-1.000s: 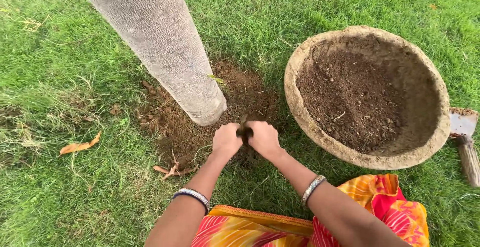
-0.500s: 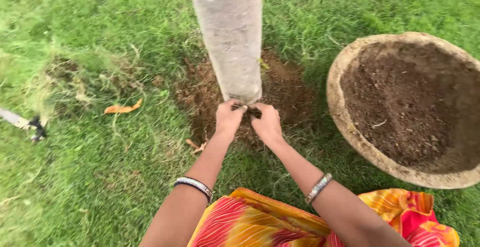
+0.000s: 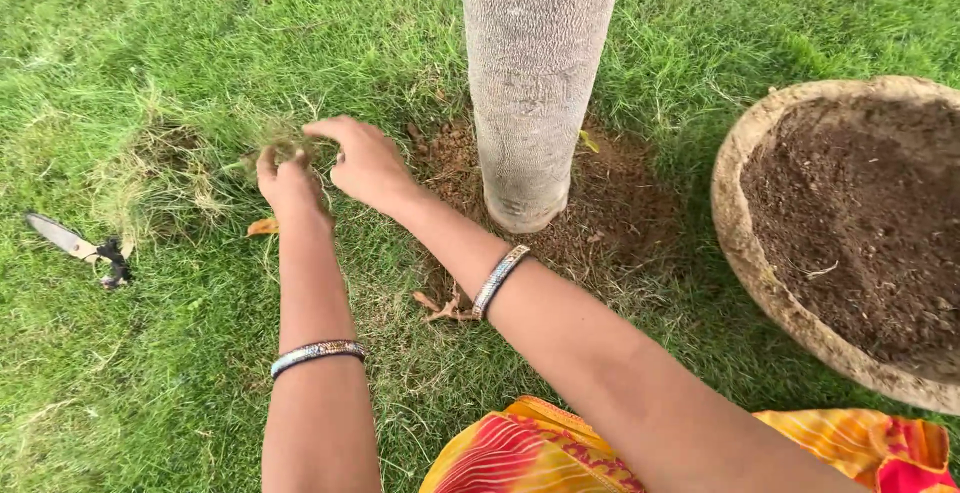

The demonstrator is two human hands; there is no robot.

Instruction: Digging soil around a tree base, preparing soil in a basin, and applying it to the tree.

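Grass tuft (image 3: pixel 280 148) sits pinched between both my hands on the lawn (image 3: pixel 150 373), left of the tree trunk (image 3: pixel 535 83). My left hand (image 3: pixel 288 185) curls shut around the blades, and my right hand (image 3: pixel 365 161) nips them from the other side. Half a second ago both hands were pressed together at the trunk's base over the bare soil patch (image 3: pixel 610 218); now they are off to its left. Shears (image 3: pixel 85 248) lie further left, and the soil-filled basin (image 3: pixel 850 243) rests at right.

Bare forearms, a banded metal bangle (image 3: pixel 316 352) on each wrist; orange, red and yellow striped cloth (image 3: pixel 520 453), perhaps a sari.
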